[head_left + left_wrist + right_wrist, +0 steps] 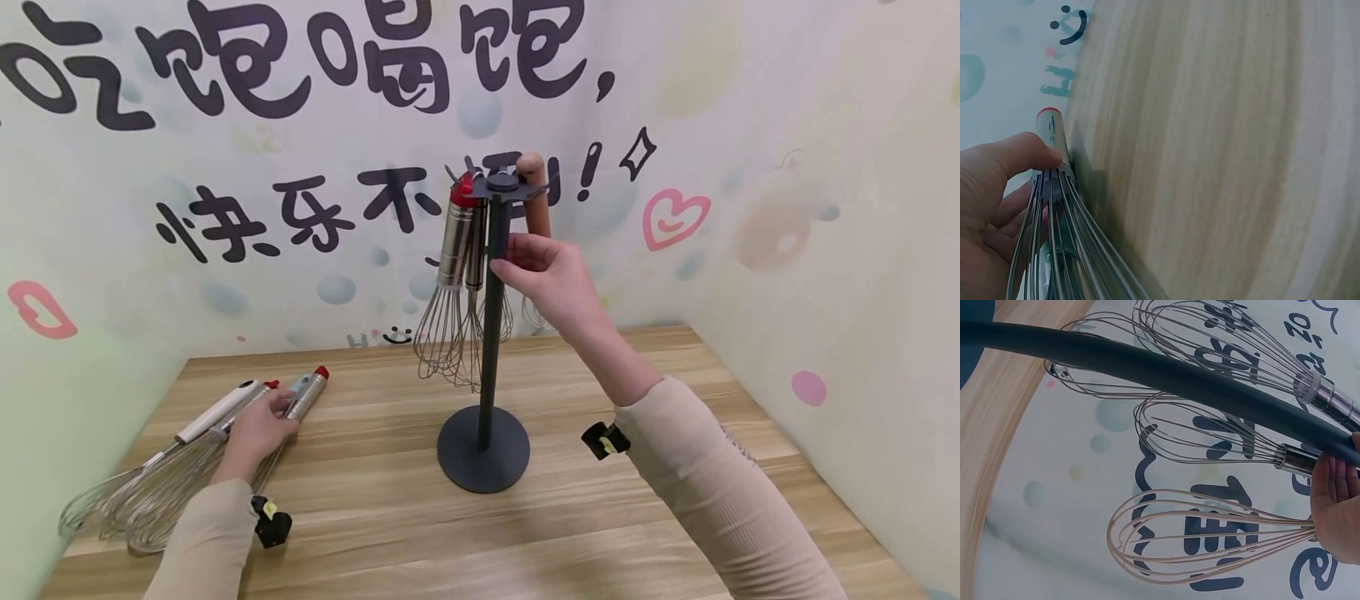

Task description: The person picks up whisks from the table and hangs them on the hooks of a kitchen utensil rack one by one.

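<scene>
On the left of the table, my left hand (258, 429) pinches a red-tipped steel whisk (308, 396) where handle meets wires; the left wrist view shows the thumb on this whisk (1054, 134). My right hand (551, 279) grips the upper pole of a dark whisk stand (491, 350), thumb in front. From the stand's top hang a red-topped steel whisk (453, 242), other steel whisks and one with a wooden handle (537, 204). In the right wrist view, the hand (1338, 500) is at the pole (1166, 378), beside a hanging whisk with pale wires (1210, 537).
Beside my left hand lie a white-handled whisk (217, 412) and other whisks, their wires overlapping toward the table's left edge. The stand's round base (483, 475) rests on the wooden table (360, 492). A printed wall (337, 250) rises behind and on both sides.
</scene>
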A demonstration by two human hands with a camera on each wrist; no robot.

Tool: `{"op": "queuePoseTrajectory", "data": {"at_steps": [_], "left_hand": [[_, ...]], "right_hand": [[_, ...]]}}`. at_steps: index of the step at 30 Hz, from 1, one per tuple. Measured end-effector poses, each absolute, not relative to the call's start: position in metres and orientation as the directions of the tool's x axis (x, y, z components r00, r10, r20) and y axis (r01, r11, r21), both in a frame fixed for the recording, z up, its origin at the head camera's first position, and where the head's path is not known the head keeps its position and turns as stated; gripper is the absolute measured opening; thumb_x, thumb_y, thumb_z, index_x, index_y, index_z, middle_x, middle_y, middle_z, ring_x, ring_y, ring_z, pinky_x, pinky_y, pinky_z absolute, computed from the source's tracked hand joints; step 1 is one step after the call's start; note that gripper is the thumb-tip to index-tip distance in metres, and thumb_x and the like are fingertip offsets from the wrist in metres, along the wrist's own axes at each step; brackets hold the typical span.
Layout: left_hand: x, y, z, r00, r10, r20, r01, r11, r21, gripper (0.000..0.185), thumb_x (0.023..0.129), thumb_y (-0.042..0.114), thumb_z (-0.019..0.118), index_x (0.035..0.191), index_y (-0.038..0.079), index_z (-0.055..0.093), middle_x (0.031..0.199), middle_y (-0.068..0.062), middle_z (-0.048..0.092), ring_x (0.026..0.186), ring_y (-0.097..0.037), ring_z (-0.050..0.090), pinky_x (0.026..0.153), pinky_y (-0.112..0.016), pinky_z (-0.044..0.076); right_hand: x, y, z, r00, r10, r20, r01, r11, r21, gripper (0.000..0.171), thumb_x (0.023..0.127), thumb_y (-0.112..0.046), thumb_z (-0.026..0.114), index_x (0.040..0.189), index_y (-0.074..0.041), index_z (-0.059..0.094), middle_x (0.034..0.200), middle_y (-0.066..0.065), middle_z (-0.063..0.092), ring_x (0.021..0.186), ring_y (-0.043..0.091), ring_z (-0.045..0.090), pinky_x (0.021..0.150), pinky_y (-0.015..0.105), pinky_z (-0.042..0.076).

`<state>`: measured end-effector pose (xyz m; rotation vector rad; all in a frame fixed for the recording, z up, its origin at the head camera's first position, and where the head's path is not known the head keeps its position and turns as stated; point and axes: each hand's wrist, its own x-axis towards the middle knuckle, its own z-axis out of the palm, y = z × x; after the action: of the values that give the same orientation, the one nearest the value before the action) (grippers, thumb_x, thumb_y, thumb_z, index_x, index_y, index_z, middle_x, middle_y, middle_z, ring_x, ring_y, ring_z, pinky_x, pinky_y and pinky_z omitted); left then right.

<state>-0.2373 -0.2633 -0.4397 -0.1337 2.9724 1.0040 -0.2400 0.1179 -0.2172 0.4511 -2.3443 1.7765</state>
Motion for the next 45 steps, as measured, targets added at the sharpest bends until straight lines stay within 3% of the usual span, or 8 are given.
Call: {"op": "queuePoseTrajectory", "data": {"at_steps": [11,34,41,45], "left_hand": [[-0.236,-0.263,-0.435,-0.995,-0.080,-0.052,-0.094,0.737,0.670,0.057,0.085,0.010,0.062,0.134,-0.013,0.042,0.128,-0.037,0.051,0.118,-0.047,0.052,0.091,-0.053,0.050],[-0.241,-0.247,-0.418,-0.997,-0.065,-0.041,-0.075,0.695,0.715,0.055,0.088,0.013,0.060,0.136,-0.009,0.045,0.130,-0.032,0.053,0.116,-0.042,0.056,0.093,-0.047,0.051],[-0.241,-0.242,-0.408,-0.997,-0.071,0.000,-0.048,0.674,0.737,0.053,0.089,0.015,0.060,0.136,-0.006,0.046,0.130,-0.030,0.054,0.115,-0.041,0.057,0.082,-0.033,0.053],[-0.242,-0.240,-0.405,-0.997,-0.071,0.023,-0.030,0.661,0.749,0.052,0.090,0.015,0.060,0.136,-0.005,0.046,0.131,-0.029,0.054,0.117,-0.041,0.057,0.084,-0.031,0.051]], "right_hand": [[-0.239,0.115,-0.220,-0.940,-0.113,0.322,-0.341,0.240,-0.909,0.033,0.086,-0.008,0.069,0.118,0.000,0.064,0.107,0.017,0.067,0.087,0.009,0.063,0.078,0.016,0.052],[-0.232,0.101,-0.226,-0.906,0.001,0.423,-0.414,0.208,-0.886,0.026,0.085,-0.010,0.070,0.109,0.001,0.068,0.101,0.017,0.068,0.081,0.011,0.062,0.073,0.017,0.053],[-0.232,0.100,-0.225,-0.902,0.022,0.431,-0.418,0.205,-0.885,0.027,0.084,-0.011,0.071,0.109,0.001,0.068,0.102,0.017,0.069,0.081,0.011,0.062,0.073,0.016,0.052],[-0.233,0.101,-0.226,-0.906,0.017,0.423,-0.410,0.206,-0.888,0.028,0.084,-0.012,0.071,0.110,0.000,0.068,0.103,0.017,0.069,0.082,0.010,0.063,0.074,0.017,0.053]]}}
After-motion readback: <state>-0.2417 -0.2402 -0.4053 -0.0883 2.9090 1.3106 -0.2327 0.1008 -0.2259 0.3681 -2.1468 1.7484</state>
